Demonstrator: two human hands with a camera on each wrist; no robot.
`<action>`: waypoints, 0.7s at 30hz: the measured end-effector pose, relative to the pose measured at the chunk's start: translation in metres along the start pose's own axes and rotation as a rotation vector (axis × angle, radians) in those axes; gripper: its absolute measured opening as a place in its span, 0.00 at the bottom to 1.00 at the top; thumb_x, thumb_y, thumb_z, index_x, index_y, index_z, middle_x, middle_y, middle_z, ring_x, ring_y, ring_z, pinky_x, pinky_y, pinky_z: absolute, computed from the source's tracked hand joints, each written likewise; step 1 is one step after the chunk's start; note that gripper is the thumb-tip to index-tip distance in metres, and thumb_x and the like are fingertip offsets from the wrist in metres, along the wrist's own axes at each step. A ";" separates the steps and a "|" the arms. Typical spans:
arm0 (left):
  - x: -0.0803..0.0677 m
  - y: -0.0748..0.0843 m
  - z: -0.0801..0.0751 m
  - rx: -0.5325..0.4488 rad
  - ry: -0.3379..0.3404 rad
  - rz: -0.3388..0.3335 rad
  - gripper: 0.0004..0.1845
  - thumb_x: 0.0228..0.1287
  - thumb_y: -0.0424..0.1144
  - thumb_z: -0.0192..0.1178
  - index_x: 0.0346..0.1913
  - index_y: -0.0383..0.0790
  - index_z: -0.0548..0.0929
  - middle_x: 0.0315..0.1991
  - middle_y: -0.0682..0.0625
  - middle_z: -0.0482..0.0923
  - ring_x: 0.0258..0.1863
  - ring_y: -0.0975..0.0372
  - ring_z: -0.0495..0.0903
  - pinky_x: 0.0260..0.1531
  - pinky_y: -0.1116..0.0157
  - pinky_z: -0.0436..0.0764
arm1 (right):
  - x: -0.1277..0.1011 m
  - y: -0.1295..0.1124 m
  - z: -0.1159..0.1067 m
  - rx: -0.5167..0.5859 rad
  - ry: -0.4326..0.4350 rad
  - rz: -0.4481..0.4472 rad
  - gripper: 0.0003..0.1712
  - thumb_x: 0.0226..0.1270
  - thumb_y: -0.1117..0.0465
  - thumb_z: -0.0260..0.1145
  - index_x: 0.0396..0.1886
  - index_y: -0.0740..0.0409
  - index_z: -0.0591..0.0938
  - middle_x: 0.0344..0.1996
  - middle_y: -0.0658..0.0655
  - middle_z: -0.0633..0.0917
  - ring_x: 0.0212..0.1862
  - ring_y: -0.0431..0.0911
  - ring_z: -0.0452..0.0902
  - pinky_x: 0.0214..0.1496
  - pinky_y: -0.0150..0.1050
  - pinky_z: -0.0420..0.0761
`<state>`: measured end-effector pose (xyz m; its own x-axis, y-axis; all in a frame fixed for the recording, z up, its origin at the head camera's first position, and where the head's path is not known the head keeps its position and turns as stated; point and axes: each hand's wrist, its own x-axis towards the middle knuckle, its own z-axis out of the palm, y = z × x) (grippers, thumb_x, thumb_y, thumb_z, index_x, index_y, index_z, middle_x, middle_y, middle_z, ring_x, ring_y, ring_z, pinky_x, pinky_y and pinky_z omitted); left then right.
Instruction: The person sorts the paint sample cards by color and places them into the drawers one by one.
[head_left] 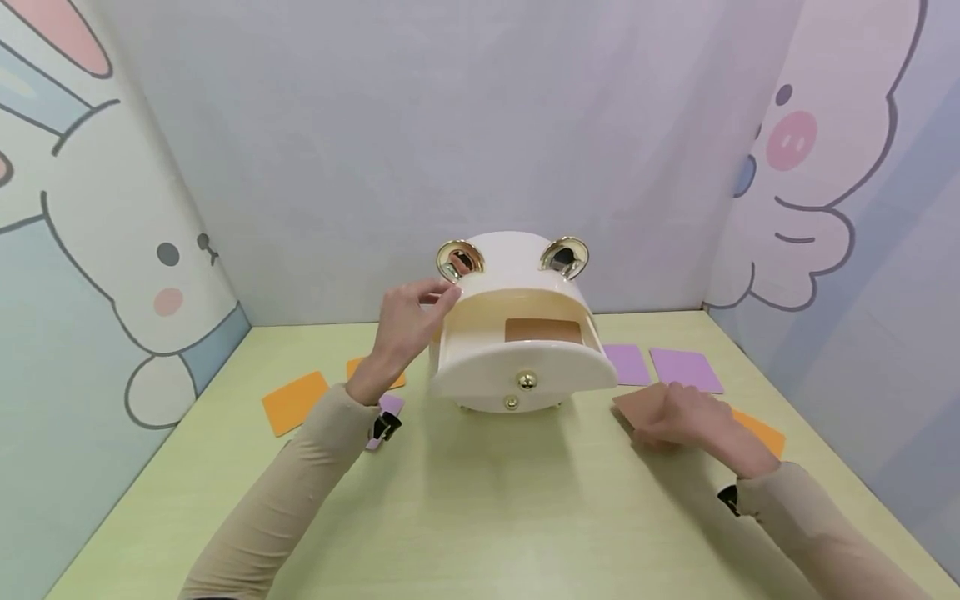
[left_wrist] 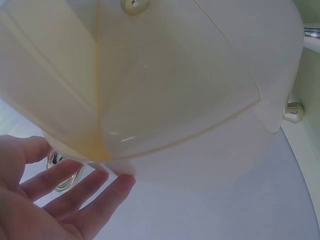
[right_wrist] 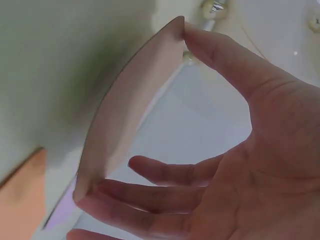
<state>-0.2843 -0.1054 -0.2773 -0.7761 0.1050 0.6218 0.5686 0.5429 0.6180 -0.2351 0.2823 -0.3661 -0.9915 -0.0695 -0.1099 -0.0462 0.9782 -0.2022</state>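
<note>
A cream rounded box (head_left: 517, 279) with two gold ears stands at the middle of the green table (head_left: 480, 500). Its drawer (head_left: 525, 371) is pulled out, and a brown card (head_left: 543, 330) lies inside. My left hand (head_left: 411, 318) rests with straight fingers (left_wrist: 100, 185) against the box's left side (left_wrist: 175, 75), just below the left gold ear (head_left: 460, 258). My right hand (head_left: 686, 417) is on the table to the right of the drawer. It pinches another brown card (right_wrist: 130, 110) between thumb (right_wrist: 220, 55) and fingers, and the card bows in the grip.
Orange cards lie at the left (head_left: 294, 402) and at the right (head_left: 759, 431). Two purple cards (head_left: 686, 369) (head_left: 627, 363) lie right of the box. A small purple card (head_left: 390, 407) shows by my left wrist. Cartoon-printed walls enclose the table on three sides.
</note>
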 end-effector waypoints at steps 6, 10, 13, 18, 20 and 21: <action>0.001 0.000 0.001 0.004 -0.001 -0.009 0.11 0.65 0.44 0.62 0.40 0.40 0.88 0.39 0.44 0.88 0.37 0.51 0.87 0.43 0.55 0.82 | -0.004 -0.002 -0.030 0.039 0.041 -0.062 0.33 0.43 0.39 0.75 0.32 0.62 0.75 0.25 0.55 0.78 0.28 0.47 0.72 0.23 0.40 0.68; 0.001 0.001 0.000 0.007 -0.002 -0.005 0.12 0.66 0.44 0.61 0.40 0.40 0.88 0.39 0.44 0.88 0.37 0.50 0.87 0.44 0.55 0.82 | -0.004 -0.003 -0.053 0.070 0.022 -0.122 0.43 0.45 0.38 0.74 0.46 0.70 0.75 0.33 0.59 0.82 0.33 0.48 0.74 0.27 0.39 0.71; 0.001 0.000 0.001 0.011 -0.003 -0.005 0.12 0.66 0.44 0.61 0.40 0.40 0.88 0.39 0.44 0.88 0.37 0.51 0.87 0.44 0.55 0.82 | -0.005 -0.003 -0.067 0.091 0.029 -0.183 0.46 0.47 0.38 0.74 0.52 0.71 0.73 0.37 0.61 0.82 0.35 0.48 0.75 0.32 0.39 0.73; 0.001 -0.002 0.001 0.006 -0.001 -0.013 0.12 0.66 0.44 0.61 0.41 0.40 0.88 0.39 0.44 0.88 0.37 0.51 0.87 0.43 0.55 0.82 | -0.006 -0.006 -0.088 0.128 0.087 -0.294 0.43 0.48 0.42 0.76 0.54 0.68 0.75 0.49 0.66 0.80 0.45 0.53 0.75 0.44 0.46 0.77; 0.001 -0.001 0.001 0.006 0.000 -0.014 0.12 0.65 0.44 0.61 0.41 0.40 0.88 0.39 0.44 0.88 0.37 0.51 0.87 0.43 0.55 0.82 | -0.008 -0.008 -0.097 0.142 0.091 -0.325 0.42 0.49 0.43 0.76 0.55 0.67 0.74 0.53 0.67 0.79 0.50 0.55 0.75 0.48 0.50 0.77; 0.001 -0.001 0.001 0.007 0.001 -0.015 0.12 0.65 0.44 0.61 0.41 0.40 0.88 0.40 0.44 0.88 0.37 0.52 0.87 0.43 0.55 0.83 | -0.009 -0.010 -0.102 0.146 0.090 -0.336 0.42 0.49 0.44 0.76 0.56 0.67 0.74 0.54 0.67 0.79 0.52 0.57 0.74 0.49 0.52 0.77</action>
<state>-0.2857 -0.1049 -0.2779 -0.7840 0.0959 0.6133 0.5553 0.5499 0.6239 -0.2384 0.2930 -0.2640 -0.9310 -0.3580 0.0708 -0.3593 0.8651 -0.3500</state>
